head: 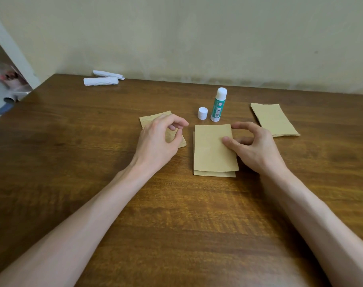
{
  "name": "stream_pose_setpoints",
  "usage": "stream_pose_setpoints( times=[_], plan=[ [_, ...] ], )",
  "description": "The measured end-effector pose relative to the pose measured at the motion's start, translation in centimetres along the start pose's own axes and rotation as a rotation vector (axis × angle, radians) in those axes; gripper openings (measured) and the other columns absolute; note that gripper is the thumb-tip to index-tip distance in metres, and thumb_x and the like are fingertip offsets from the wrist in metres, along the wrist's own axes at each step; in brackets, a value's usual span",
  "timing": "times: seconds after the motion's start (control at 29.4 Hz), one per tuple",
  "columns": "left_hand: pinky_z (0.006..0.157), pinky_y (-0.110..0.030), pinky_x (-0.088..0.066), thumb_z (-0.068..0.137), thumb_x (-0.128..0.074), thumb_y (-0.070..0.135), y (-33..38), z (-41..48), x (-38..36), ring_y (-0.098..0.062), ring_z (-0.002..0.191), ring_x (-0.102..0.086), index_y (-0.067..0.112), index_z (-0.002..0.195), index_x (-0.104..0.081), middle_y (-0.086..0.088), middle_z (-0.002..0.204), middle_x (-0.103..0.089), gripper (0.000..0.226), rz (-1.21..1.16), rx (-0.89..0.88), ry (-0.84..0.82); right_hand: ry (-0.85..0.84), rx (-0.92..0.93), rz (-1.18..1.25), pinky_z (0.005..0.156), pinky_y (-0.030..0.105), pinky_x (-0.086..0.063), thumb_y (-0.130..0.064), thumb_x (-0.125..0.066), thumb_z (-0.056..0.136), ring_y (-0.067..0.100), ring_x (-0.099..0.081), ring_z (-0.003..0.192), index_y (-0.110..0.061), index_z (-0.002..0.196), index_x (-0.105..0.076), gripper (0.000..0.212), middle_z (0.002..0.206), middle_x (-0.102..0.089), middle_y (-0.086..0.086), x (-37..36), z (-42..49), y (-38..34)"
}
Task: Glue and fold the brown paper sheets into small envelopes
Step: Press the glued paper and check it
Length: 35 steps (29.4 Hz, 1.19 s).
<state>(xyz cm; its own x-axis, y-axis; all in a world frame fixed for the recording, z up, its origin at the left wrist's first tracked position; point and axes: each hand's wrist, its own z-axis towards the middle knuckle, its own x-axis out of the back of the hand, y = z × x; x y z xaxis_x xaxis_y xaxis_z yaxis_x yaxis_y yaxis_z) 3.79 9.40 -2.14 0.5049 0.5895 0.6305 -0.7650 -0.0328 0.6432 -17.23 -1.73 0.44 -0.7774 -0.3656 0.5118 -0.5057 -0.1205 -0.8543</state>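
Brown wooden worktop (176, 214), both bare forearms reaching in from the near edge.

Left hand (162, 139): hovering, fingers loosely curled, thumb and index tips apart, nothing held. Directly beneath and beyond it lies a small pile of brown folded paper pieces (152, 119), partly hidden by the knuckles.

Right hand (255, 148): thumb tip lies on the right side of a folded brown paper sheet (211, 150), and the index fingertip is just at its far right corner. The other fingers are curled off the paper's edge. Cannot tell whether this is a pinch or only a press.

The folded sheet lies flat between the two hands, closer to the right one. Its upper layer sits slightly askew, so the lower layer shows as a thin strip along the left and near edges.

Beyond the gap between the hands stands a green-and-white glue stick tube (216, 106), upright and uncapped, with white glue showing at its top. Its small white round plastic cap (202, 113) stands just beside the tube, on the left-hand side, not touching it.

To the outer side of the right hand, slightly farther away, is a stack of flat brown paper sheets (275, 120), edges roughly squared and clear of the fingers.

Far beyond the left hand, near the wall, lie two white rolled paper bundles (100, 81), side by side.
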Motion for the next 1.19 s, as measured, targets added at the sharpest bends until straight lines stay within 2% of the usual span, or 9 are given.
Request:
stream_pose_setpoints(
  times=[0.17,0.27,0.37,0.68,0.99,1.09,1.19],
  plan=[
    [0.077,-0.016,-0.042,0.097,-0.068,0.012,0.07,-0.08,0.06,-0.002,0.096,-0.063,0.026,0.109,-0.075,0.017,0.104,-0.070,0.020,0.001,0.003,-0.004,-0.030,-0.006,-0.006,0.074,0.025,-0.050,-0.038,-0.078,0.094,0.005,-0.070,0.096,-0.035,0.142,-0.057,0.052,0.091,-0.079,-0.006,0.22,-0.26,0.03],
    [0.077,-0.017,-0.042,0.096,-0.068,0.012,-0.03,-0.07,0.03,-0.003,0.095,-0.063,0.026,0.108,-0.075,0.017,0.103,-0.070,0.020,0.002,0.000,0.000,-0.026,0.004,-0.023,0.070,0.022,-0.049,-0.036,-0.079,0.094,0.003,-0.070,0.091,-0.036,0.139,-0.059,0.050,0.088,-0.079,-0.006,0.33,-0.15,0.10],
    [0.076,-0.017,-0.041,0.096,-0.068,0.012,-0.07,-0.08,-0.02,-0.004,0.095,-0.064,0.027,0.108,-0.075,0.016,0.103,-0.070,0.020,0.007,-0.001,-0.001,-0.041,-0.014,-0.021,0.069,0.021,-0.049,-0.037,-0.079,0.094,0.005,-0.070,0.094,-0.037,0.139,-0.058,0.050,0.094,-0.079,-0.005,0.28,-0.07,-0.10],
    [0.079,-0.019,-0.043,0.097,-0.067,0.012,-0.01,-0.09,0.07,-0.006,0.097,-0.064,0.026,0.109,-0.075,0.015,0.105,-0.070,0.020,0.009,-0.006,-0.002,-0.040,-0.032,-0.068,0.097,0.038,-0.055,-0.038,-0.079,0.093,0.010,-0.071,0.100,-0.037,0.141,-0.057,0.053,0.094,-0.079,-0.006,-0.14,0.13,-0.39],
    [0.081,-0.013,-0.040,0.097,-0.068,0.015,0.19,-0.15,0.16,-0.004,0.099,-0.063,0.027,0.111,-0.075,0.016,0.106,-0.070,0.019,0.009,-0.004,-0.022,-0.043,-0.022,-0.080,0.102,0.042,-0.055,-0.037,-0.079,0.093,0.011,-0.072,0.101,-0.036,0.141,-0.056,0.053,0.094,-0.079,-0.005,-0.24,0.18,-0.26],
    [0.084,-0.010,-0.037,0.096,-0.070,0.019,0.33,-0.28,0.12,-0.003,0.101,-0.061,0.028,0.112,-0.074,0.017,0.107,-0.069,0.018,0.039,-0.034,-0.052,-0.045,-0.018,-0.079,0.101,0.041,-0.055,-0.037,-0.079,0.093,0.011,-0.071,0.101,-0.036,0.142,-0.056,0.053,0.095,-0.079,-0.005,-0.22,0.16,-0.27],
    [0.090,-0.004,-0.034,0.095,-0.072,0.022,0.48,-0.42,0.08,0.002,0.104,-0.060,0.029,0.113,-0.073,0.019,0.107,-0.069,0.019,0.058,-0.094,-0.106,-0.044,-0.009,-0.072,0.092,0.034,-0.055,-0.036,-0.078,0.094,0.009,-0.071,0.099,-0.036,0.142,-0.056,0.053,0.094,-0.079,-0.005,-0.28,0.12,-0.23]
  ],
)
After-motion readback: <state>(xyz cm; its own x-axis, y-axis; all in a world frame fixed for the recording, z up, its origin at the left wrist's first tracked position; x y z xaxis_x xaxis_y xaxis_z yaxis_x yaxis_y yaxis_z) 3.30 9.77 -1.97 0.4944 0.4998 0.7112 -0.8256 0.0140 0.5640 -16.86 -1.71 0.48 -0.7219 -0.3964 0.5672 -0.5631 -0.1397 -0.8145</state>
